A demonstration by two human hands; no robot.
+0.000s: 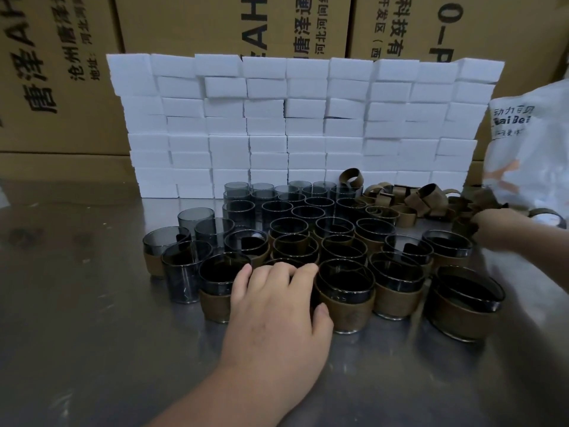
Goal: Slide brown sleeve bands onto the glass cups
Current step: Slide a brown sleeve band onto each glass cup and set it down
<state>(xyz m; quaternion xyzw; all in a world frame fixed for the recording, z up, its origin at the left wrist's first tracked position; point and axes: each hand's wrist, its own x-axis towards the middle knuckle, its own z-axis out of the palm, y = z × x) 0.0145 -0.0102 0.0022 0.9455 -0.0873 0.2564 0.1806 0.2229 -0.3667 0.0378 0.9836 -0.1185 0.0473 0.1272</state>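
Observation:
Several smoky glass cups stand packed together on a steel table. Those in the front rows, like the sleeved cup, wear brown sleeve bands; the bare cup at front left and the rear ones have none. My left hand is curled over a cup in the front row, fingers over its rim and thumb at its right side, hiding most of it. My right hand reaches into the pile of loose brown bands at the back right, fingers bent among them; what it holds is blurred.
A wall of stacked white boxes stands right behind the cups. Large cardboard cartons fill the background. A white plastic bag sits at the far right beside the bands. Bare steel lies at the front and left.

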